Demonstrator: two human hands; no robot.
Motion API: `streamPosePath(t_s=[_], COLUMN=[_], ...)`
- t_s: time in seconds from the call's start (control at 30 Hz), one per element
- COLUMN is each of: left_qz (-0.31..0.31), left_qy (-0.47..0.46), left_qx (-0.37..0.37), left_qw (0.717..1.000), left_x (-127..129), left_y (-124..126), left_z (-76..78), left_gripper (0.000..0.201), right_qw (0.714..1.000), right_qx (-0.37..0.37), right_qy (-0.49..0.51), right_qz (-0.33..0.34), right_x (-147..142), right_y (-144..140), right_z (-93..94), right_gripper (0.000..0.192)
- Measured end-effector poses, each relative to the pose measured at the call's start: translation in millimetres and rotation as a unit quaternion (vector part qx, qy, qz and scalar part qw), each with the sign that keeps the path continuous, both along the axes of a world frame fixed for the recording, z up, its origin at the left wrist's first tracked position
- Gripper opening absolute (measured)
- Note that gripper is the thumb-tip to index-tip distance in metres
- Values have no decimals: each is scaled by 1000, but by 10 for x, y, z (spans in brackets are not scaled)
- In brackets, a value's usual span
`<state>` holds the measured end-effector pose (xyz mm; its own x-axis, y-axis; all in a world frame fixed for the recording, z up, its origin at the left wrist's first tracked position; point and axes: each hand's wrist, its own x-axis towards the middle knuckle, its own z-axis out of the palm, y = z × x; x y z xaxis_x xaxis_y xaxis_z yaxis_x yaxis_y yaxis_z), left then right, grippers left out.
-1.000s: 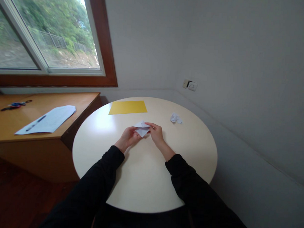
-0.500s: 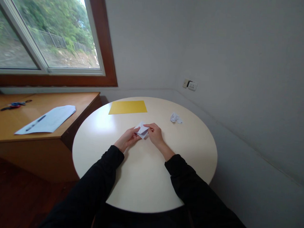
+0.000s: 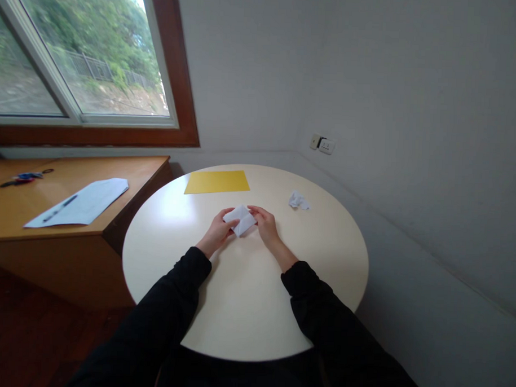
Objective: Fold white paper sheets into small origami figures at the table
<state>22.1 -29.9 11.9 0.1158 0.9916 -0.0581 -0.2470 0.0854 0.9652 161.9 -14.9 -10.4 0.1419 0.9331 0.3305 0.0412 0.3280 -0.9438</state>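
Note:
A small folded white paper (image 3: 241, 219), diamond-shaped with a crease down its middle, is held between both hands above the round table. My left hand (image 3: 216, 231) grips its left side, thumb on top and fingers behind or beneath. At the right corner, my right hand (image 3: 266, 225) has its fingers closed on the edge; part of these fingers is hidden by the paper. Beyond the hands lies a flat yellow sheet (image 3: 217, 182). To the right of them rests a crumpled piece of white paper (image 3: 299, 200).
The round cream table (image 3: 245, 306) stands near the wall. On the left is a wooden desk (image 3: 144, 184) with white sheets (image 3: 92, 202), a black pen (image 3: 60, 208) on them, and scissors-like tools (image 3: 25, 178). A socket (image 3: 327, 145) is on the wall.
The loose flap my right hand was pinching now lies flatter, and the paper shows as a fuller diamond. My right fingers have shifted from the top to the right edge.

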Motion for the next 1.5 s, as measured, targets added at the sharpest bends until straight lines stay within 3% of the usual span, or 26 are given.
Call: streamPosePath(t_s=[0.27,0.5,0.6,0.7,0.8,1.13,1.5], left_qz=[-64,-73,-85,-135,-164,-106,-113], left_qy=[66,38,9,-31,-36,96,110], left_qx=[59,19,-2,-2,4,61,56], left_qw=[994,996,996,990,986,988,986], left_x=[41,83,101,116,119,91,80], left_y=[-75,-111,-118,-117,-108,-77,-72], left_z=[15,0,-15,-27,-40,-63,-51], left_gripper=[55,59,50,36,34,32,22], right_qw=[997,993,992,991,992,987,981], right_qx=[-50,-58,-64,-52,-41,-41,-60], right_qy=[54,100,112,117,110,146,182], right_qz=[24,-6,-19,-32,-39,-52,-34], right_x=[-26,-24,-21,-18,-17,-37,-23], right_y=[-27,-34,-21,-9,-12,-23,-7], right_z=[8,25,19,7,14,37,12], right_gripper=[41,34,36,36,35,32,26])
